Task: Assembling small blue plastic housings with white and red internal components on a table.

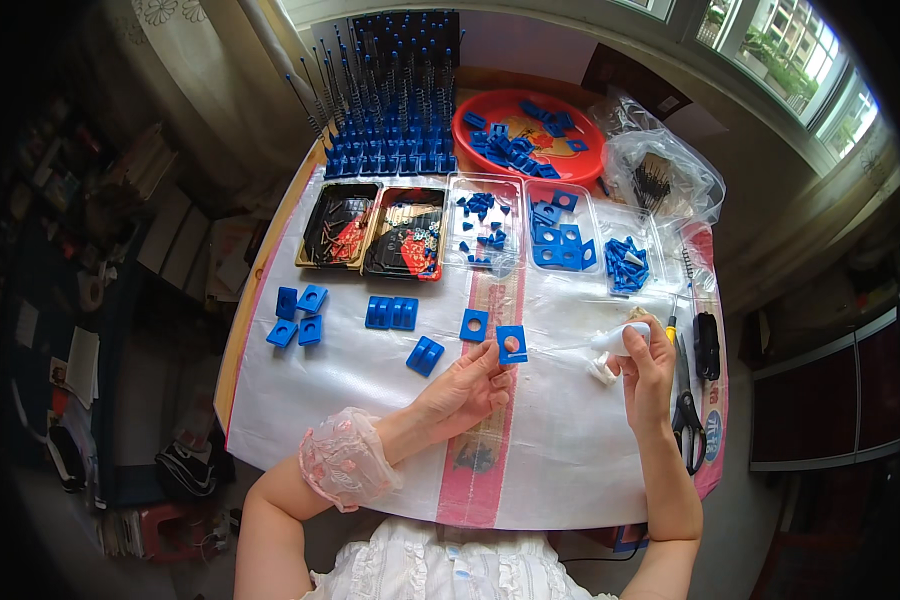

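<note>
My left hand (462,392) pinches a blue square plate with a round hole (504,333) at its lower edge, raised over the mat. In my right hand (648,370) is a small white squeeze bottle (620,341), tilted with its thin nozzle toward the plate; nozzle and plate are apart. A similar blue plate (465,319) lies just beyond my left fingers. Left of it are a blue ridged piece (425,356), a row of such pieces (391,313) and several loose blue parts (311,299). Crumpled white tissue (601,371) rests under the bottle.
Black trays (373,225) and clear trays (523,262) of small parts line the back. Behind them stand blue parts with springs and rods (390,130) and a red basin (592,150). Black scissors (689,420) and a plastic bag (695,165) are on the right.
</note>
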Demonstrator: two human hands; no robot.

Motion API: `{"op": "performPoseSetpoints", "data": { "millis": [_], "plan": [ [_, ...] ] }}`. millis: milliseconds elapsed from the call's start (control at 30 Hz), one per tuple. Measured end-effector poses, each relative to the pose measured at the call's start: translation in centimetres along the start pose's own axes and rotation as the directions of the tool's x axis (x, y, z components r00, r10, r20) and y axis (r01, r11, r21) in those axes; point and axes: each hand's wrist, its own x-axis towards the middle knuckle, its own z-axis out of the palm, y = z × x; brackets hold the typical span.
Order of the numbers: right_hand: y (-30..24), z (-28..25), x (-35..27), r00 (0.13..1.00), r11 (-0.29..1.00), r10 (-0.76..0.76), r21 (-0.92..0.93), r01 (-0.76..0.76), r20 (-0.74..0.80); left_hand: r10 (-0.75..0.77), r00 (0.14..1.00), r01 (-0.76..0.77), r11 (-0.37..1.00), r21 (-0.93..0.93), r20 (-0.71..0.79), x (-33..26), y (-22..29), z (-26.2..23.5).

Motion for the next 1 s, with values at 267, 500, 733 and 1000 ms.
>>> {"op": "performPoseSetpoints", "data": {
  "millis": [267,500,733,1000],
  "plan": [
    [0.9,-2.2,1.6,0.993,0.914,0.076,0.392,-0.107,0.095,-0.013,1.000,0.014,1.000,-0.022,0.024,-0.1,0.1,0.1],
    [1.9,-2.1,2.3,0.996,0.885,0.055,0.458,-0.081,0.071,-0.013,0.998,0.015,0.999,-0.033,0.058,0.1,0.0,-0.2],
    [0.9,-1.8,2.3,0.993,0.979,-0.030,0.204,0.006,0.113,-0.001,0.998,0.002,1.000,-0.015,0.065,0.0,0.0,-0.3],
    [-1.3,-2.0,3.6,0.986,0.998,-0.046,0.047,0.039,0.157,0.004,0.999,-0.003,1.000,-0.019,0.044,-0.1,0.0,0.2]
  ]
}}
